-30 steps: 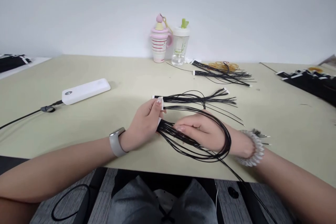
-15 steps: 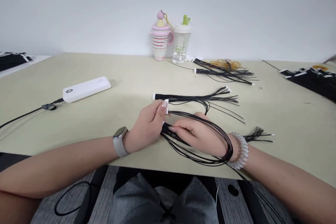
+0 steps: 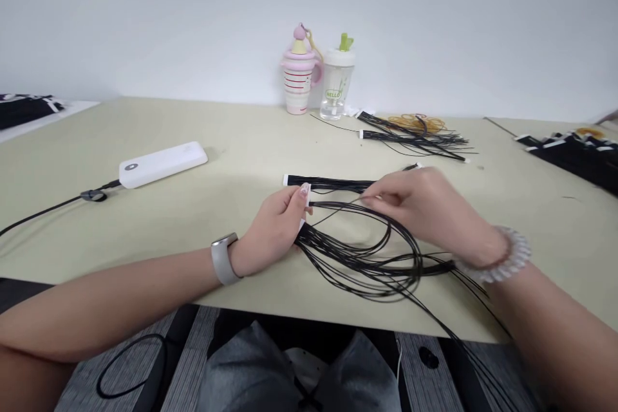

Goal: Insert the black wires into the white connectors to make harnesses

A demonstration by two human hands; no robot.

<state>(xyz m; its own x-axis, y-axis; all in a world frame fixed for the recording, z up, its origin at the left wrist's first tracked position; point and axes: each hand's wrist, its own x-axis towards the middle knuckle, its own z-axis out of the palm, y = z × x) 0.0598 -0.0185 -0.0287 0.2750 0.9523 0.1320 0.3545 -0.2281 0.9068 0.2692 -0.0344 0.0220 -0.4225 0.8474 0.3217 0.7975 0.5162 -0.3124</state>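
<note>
My left hand [image 3: 273, 228] pinches the white connector end of a bundle of thin black wires [image 3: 367, 257] that loops over the table's near edge. Fingers of my right hand [image 3: 425, 206] are drawn together above the loop, pinching at thin black wires near a second wire harness [image 3: 328, 183], which lies flat just beyond with its white connector pointing left. A watch is on my left wrist and a clear coil band on my right.
A white power bank [image 3: 163, 164] with a cable lies at the left. A pink cup [image 3: 299, 74] and a clear bottle [image 3: 337, 80] stand by the wall. More black harnesses [image 3: 415, 137] and yellow rubber bands [image 3: 416, 121] lie behind, with dark bundles [image 3: 574, 151] at the right.
My right hand has lifted off the looped bundle and moved up and to the right, toward the second harness. My left hand has stayed in place, holding the connector.
</note>
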